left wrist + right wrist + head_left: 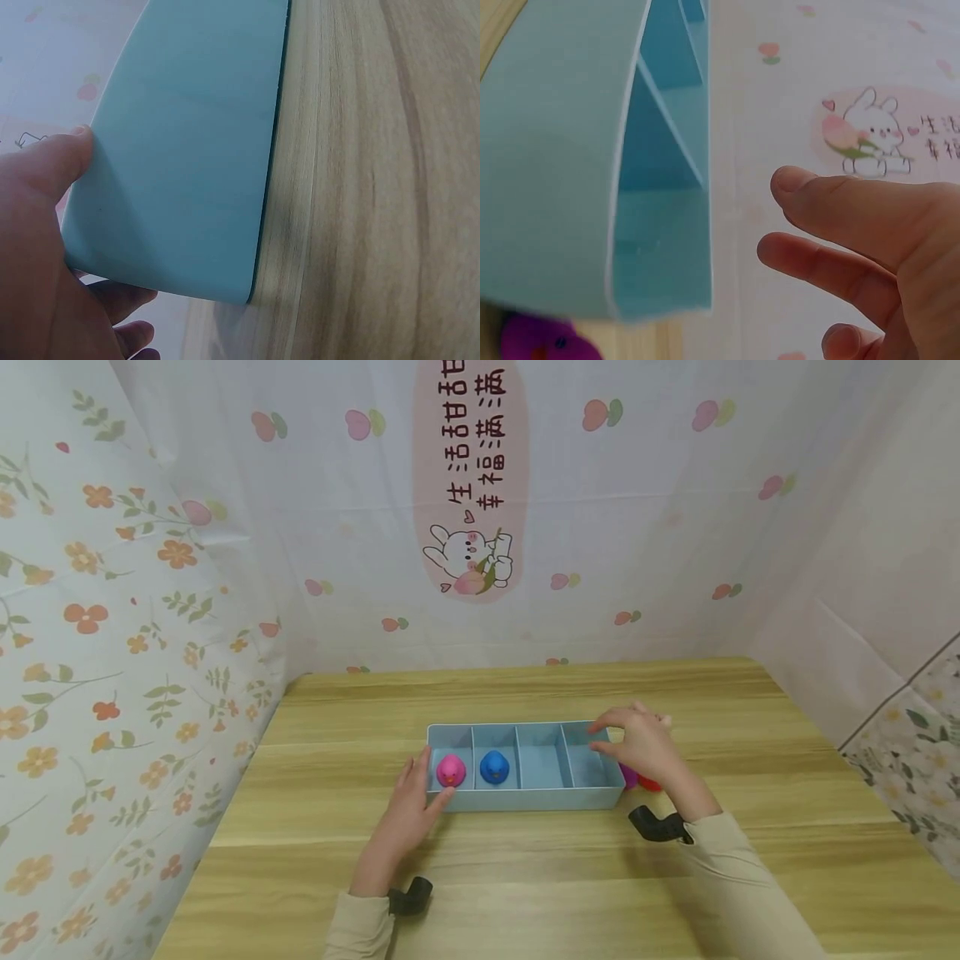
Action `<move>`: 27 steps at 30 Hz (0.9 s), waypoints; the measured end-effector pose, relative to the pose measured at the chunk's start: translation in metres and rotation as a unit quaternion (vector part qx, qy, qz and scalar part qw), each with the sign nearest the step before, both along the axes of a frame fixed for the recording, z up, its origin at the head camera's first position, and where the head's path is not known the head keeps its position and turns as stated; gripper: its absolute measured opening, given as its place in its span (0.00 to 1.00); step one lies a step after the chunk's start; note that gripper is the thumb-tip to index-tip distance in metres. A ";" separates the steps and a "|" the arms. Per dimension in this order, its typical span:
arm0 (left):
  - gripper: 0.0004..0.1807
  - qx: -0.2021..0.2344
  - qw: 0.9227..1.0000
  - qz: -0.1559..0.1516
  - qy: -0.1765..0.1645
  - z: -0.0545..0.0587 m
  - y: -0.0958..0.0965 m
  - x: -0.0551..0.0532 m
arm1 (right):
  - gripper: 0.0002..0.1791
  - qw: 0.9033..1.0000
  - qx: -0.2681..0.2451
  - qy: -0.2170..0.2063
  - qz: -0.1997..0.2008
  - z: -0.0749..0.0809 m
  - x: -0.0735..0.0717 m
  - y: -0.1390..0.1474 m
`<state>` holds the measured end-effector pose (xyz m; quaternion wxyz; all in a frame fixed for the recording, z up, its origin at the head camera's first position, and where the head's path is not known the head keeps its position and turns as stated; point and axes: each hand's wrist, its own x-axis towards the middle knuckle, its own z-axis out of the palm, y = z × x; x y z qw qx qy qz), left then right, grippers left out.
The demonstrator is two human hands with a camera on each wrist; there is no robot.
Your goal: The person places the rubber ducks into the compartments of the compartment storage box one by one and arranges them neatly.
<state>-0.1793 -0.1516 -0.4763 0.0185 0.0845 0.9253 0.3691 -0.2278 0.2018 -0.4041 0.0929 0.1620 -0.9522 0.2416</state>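
A light blue box (525, 800) with a row of compartments lies lengthwise on the table. In its leftmost compartment sits a pink toy duck (451, 769), and a blue toy duck (494, 767) sits in the compartment beside it. My left hand (408, 806) holds the box's left front corner, thumb (69, 154) at the front rim and fingers around the short end. Over the right end of the box is my right hand (637, 743), fingers apart and holding nothing. Against that end lies a purple toy duck (544, 341), partly hidden in the head view by the hand.
A red object (648, 783) shows beside the purple duck, mostly covered by the right hand. Wood-grain table (337, 727) surrounds the box. Printed cloth (337, 527) hangs behind the table, with more cloth at both sides.
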 end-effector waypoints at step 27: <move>0.43 -0.005 1.000 -0.001 -0.002 0.003 0.001 0.002 | 0.14 0.996 -0.007 -0.066 -0.065 -0.028 0.018 0.078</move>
